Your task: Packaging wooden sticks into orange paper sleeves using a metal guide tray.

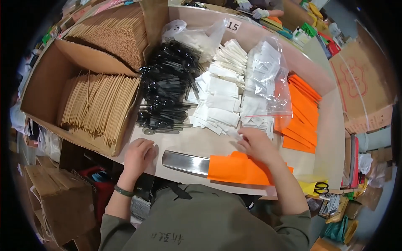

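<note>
My left hand (139, 154) rests at the near table edge, fingers loosely bent and a little apart, with nothing visible in it. It is just in front of the black plastic spoons (163, 90). My right hand (256, 144) reaches to the near end of the white flat packets (224, 100), its fingertips closed on one packet. Under my right wrist, an orange fabric pouch (238, 169) lies over one end of a shiny metal trough (184, 161). More orange pouches (299, 119) are stacked at the right.
Cardboard boxes of wooden chopsticks (100, 108) stand on the left. A clear plastic bag (266, 79) with white packets lies beside the orange stack. Black scissors (321, 188) sit on something yellow at the right corner. Across the table, another person's gloved hand (260, 13) shows.
</note>
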The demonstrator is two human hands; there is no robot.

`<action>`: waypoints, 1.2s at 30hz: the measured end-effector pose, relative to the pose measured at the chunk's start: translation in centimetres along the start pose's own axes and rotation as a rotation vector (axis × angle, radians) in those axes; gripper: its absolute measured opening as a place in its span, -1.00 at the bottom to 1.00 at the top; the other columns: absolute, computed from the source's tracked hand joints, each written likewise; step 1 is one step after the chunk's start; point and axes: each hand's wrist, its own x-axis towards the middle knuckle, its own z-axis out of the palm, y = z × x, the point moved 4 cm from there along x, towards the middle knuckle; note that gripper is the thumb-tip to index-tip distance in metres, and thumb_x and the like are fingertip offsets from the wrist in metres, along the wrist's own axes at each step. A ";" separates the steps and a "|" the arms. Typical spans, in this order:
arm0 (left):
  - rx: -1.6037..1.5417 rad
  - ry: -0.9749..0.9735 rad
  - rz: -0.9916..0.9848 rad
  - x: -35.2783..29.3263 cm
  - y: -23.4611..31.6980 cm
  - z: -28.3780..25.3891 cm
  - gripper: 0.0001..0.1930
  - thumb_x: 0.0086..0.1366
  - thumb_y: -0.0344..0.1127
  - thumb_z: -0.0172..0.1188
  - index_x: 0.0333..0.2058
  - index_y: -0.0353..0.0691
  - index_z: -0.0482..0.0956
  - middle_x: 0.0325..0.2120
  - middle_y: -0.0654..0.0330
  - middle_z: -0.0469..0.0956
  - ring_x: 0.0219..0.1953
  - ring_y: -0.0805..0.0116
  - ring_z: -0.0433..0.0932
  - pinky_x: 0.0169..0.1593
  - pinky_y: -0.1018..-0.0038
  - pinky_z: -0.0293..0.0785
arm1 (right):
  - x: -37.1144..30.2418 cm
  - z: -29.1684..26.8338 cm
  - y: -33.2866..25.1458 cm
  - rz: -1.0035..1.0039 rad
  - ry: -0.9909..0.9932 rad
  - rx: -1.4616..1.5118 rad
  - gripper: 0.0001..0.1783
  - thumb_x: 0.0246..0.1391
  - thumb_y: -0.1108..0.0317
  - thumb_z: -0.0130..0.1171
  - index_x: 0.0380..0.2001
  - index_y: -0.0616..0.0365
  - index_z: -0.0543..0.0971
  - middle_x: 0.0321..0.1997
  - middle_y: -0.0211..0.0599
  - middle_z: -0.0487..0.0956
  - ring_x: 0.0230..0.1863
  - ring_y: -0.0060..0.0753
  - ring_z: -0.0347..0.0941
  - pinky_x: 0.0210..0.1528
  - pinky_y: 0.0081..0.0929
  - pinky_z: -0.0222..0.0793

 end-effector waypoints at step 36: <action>-0.316 -0.185 0.397 -1.0 8.7 6.2 -0.80 0.03 -0.40 0.40 -0.32 -0.14 0.63 -0.30 0.23 0.64 -0.20 0.18 0.59 -0.07 0.30 0.45 | -7.7 6.8 -9.7 -0.495 0.245 0.002 -0.50 0.00 0.35 0.36 0.04 0.21 0.53 0.10 -0.03 0.53 0.11 0.05 0.46 0.15 -0.09 0.36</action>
